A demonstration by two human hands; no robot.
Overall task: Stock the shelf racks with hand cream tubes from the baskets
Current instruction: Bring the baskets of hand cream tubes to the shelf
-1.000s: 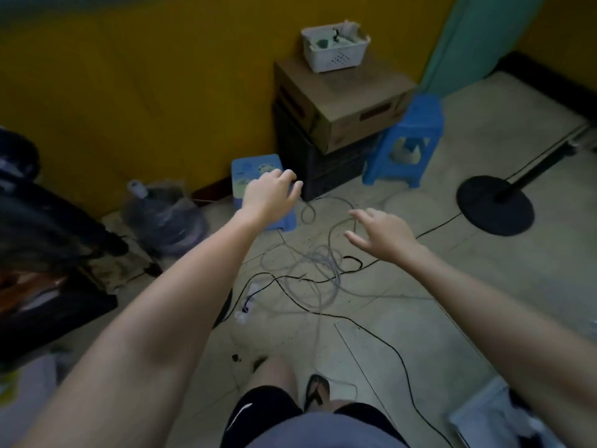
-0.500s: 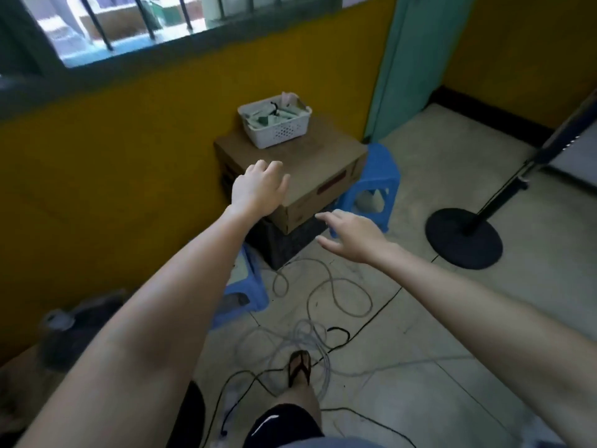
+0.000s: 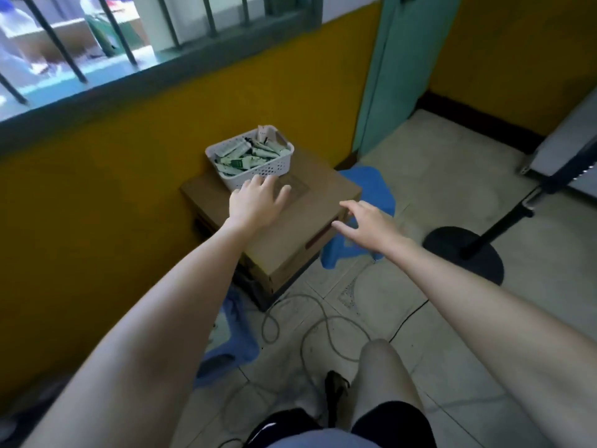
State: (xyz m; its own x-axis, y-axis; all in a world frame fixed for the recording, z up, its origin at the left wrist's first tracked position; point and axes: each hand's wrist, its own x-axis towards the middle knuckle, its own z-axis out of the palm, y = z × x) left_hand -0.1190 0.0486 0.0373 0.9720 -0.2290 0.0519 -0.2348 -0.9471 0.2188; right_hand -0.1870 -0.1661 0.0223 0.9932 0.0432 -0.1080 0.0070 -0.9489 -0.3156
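Note:
A white perforated basket (image 3: 274, 168) sits on a brown cardboard box (image 3: 310, 208) against the yellow wall. It holds several white and green hand cream tubes (image 3: 248, 155). My left hand (image 3: 256, 203) is stretched out flat just in front of the basket, fingers near its front wall, holding nothing. My right hand (image 3: 368, 223) hovers over the box's right corner with fingers spread and empty. No shelf rack is in view.
The box rests on a dark crate. A blue plastic stool (image 3: 368, 202) stands right of it and another blue stool (image 3: 232, 337) lies at the lower left. Grey cables (image 3: 310, 324) loop on the tiled floor. A black stand base (image 3: 465, 253) sits at right.
The view has come closer to the box and basket. Both hands have advanced toward the basket; the left hand is now right at its front wall.

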